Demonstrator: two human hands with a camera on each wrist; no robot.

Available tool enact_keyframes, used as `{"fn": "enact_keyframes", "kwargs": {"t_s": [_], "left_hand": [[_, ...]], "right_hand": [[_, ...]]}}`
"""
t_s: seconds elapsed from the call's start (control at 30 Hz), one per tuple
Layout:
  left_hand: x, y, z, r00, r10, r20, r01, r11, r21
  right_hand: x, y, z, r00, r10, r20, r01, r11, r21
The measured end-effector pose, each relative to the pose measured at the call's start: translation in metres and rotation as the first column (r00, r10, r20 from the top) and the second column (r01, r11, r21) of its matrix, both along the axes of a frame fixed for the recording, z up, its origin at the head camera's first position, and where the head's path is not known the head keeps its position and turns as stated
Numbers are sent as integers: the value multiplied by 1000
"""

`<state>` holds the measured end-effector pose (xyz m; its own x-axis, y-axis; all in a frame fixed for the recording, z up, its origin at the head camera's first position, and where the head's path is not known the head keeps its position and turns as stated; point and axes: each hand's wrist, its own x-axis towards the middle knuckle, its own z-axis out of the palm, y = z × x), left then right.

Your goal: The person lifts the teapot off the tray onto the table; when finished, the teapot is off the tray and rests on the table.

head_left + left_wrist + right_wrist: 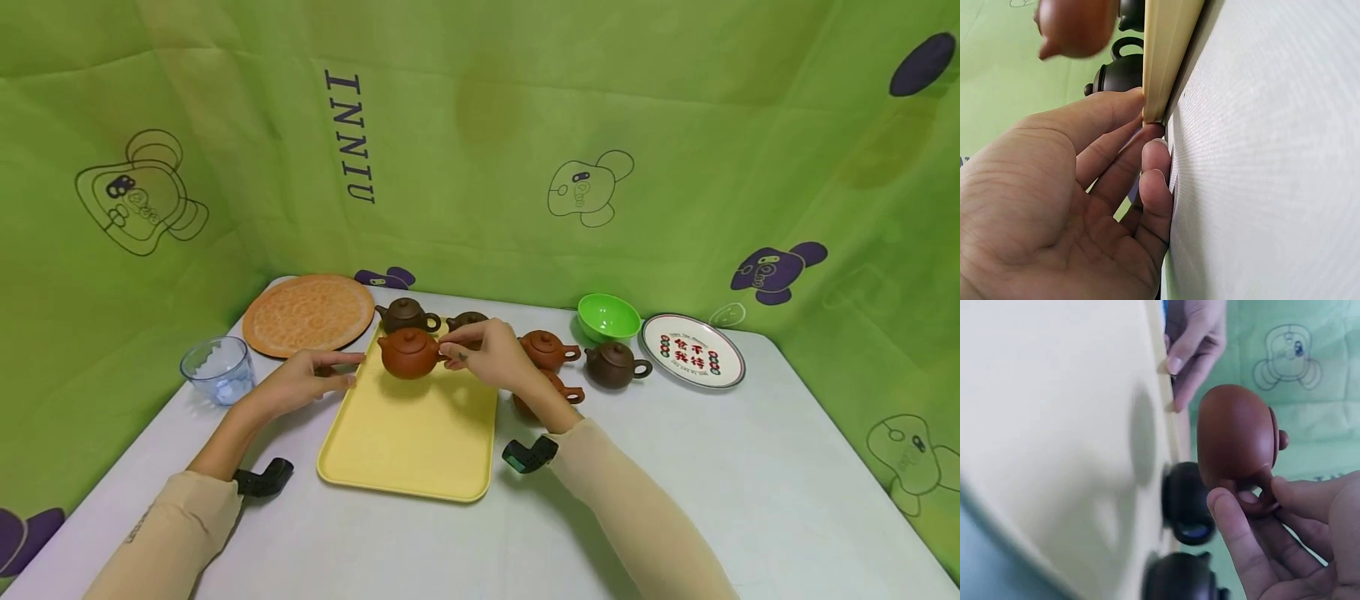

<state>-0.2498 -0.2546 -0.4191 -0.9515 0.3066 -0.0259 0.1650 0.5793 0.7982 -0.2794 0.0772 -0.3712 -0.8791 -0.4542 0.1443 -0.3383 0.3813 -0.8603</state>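
Pinching its handle (1266,500), the right hand (486,354) is holding the red-brown teapot (409,356) over the yellow tray (408,442); the loose-fingered left hand (294,386) is touching the tray. I'm worrying about a slip smashing it.

Right hand (1342,528) holding brown teapot (1235,434), two dark teapots (1186,500), pale tray (1041,425)

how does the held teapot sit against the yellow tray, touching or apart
Apart: the right wrist view shows a clear gap between the held teapot and the yellow tray.
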Motion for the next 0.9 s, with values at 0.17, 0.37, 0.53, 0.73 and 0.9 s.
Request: {"fn": "enact_keyframes", "kwargs": {"t_s": [0.17, 0.37, 0.53, 0.73, 0.9], "left_hand": [[1, 2, 0, 1000, 7, 9, -7, 1000, 3], [1, 2, 0, 1000, 13, 14, -13, 1000, -7], [0, 0, 0, 1000, 22, 14, -21, 1000, -15], [1, 0, 0, 1000, 5, 6, -5, 1000, 2], [1, 1, 1, 1000, 10, 8, -10, 1000, -2]], "right_hand": [[5, 26, 10, 1000, 7, -3, -8, 1000, -9], [12, 57, 20, 1000, -14, -16, 14, 1000, 12], [16, 80, 23, 999, -26, -28, 26, 1000, 14], [20, 109, 24, 998, -58, -20, 58, 998, 3], [21, 133, 25, 996, -81, -40, 83, 995, 46]]}}
